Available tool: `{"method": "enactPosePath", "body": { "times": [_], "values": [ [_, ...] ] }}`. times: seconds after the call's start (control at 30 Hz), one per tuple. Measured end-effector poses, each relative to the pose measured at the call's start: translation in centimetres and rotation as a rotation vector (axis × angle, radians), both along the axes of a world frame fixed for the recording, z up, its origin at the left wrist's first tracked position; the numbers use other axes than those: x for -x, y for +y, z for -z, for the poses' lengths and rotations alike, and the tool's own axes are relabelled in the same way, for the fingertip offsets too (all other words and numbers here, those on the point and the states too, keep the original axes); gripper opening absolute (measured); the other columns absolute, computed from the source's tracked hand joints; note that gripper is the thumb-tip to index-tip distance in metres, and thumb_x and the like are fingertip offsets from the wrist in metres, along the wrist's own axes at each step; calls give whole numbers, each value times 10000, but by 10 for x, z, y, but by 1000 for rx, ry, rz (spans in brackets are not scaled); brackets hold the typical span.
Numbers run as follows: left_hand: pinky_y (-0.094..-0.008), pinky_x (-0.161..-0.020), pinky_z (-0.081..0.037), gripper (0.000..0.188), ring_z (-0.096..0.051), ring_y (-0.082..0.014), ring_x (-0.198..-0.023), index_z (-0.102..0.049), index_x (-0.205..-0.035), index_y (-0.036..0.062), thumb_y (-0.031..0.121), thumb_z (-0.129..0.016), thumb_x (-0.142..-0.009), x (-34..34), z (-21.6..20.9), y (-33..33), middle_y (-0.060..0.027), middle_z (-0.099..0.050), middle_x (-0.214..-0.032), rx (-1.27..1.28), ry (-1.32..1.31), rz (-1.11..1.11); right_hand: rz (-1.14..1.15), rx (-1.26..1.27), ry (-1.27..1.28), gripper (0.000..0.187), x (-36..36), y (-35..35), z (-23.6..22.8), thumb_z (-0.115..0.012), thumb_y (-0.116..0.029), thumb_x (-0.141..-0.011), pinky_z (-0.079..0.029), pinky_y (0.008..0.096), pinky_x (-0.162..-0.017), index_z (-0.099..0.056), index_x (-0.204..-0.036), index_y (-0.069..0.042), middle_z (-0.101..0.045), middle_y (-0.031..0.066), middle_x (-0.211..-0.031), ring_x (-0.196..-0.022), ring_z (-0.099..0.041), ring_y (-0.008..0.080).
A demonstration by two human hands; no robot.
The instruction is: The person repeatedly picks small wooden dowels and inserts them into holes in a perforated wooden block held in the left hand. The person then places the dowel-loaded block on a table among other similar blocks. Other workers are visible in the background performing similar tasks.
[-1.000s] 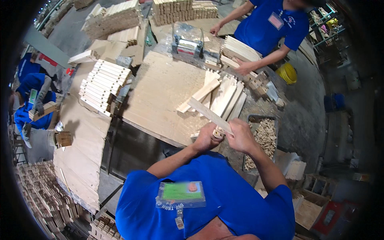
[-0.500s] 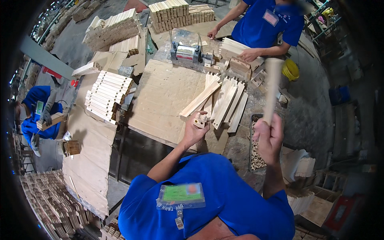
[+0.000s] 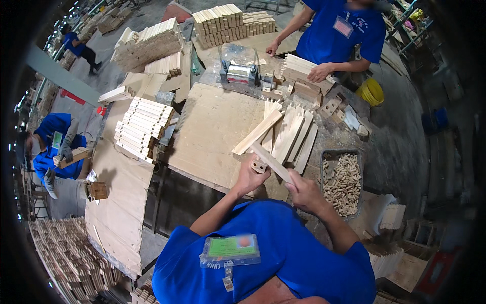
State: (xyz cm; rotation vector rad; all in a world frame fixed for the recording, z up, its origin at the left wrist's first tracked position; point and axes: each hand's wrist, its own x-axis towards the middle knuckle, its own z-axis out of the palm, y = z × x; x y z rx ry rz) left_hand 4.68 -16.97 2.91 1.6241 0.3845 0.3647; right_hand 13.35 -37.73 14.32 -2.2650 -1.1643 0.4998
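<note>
Two-hole wood blk [image 3: 258, 166] gripped in L hand [image 3: 247, 177]. R hand [image 3: 306, 193] clenched on wood stick [image 3: 274, 163], dowels [image 3: 345, 178] nearby.

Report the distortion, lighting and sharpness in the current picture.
Head view: black fisheye rim, stacked wood strips curving at lower left; head view: dim floor at right, shadow beside the wooden block; head view: dowels distinct, holes readable in the left hand's drilled wood piece.
</note>
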Motion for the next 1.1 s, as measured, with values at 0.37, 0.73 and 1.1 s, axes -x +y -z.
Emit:
{"method": "enactPosePath", "body": {
  "times": [0.37, 0.73, 1.1],
  "values": [
    [-519, -868, -595, 626, -751, -448, -1000, -651, -1402, 107, 390, -810, -866, -37, 35, 4, -245, -779, -1101, -355, 162, -83, 596, -501, 119, 341, -39, -60, 96, -605, -193, -1088, -481, 291, -647, -568, -1367, -1, -601, 33, -962, -750, -554, 88],
    [-498, -966, -590, 727, -724, -440, -1149, -563, -1530, 108, 328, -814, -885, -75, -15, 28, -251, -746, -1245, -381, 193, -64, 1160, 635, 85, 376, -50, -173, 157, -747, -151, -990, -617, 499, -983, -695, -1347, -45, -767, 180, -1187, -1095, -759, 362],
    [-451, -909, -599, 582, -753, -392, -1094, -676, -1378, 84, 305, -867, -875, -17, 12, -37, -216, -754, -1243, -289, -14, 174, 1116, 541, 210, 321, -62, -164, 166, -818, -147, -931, -598, 500, -908, -750, -1214, -11, -791, 231, -1122, -1069, -774, 390]
  ]
}}
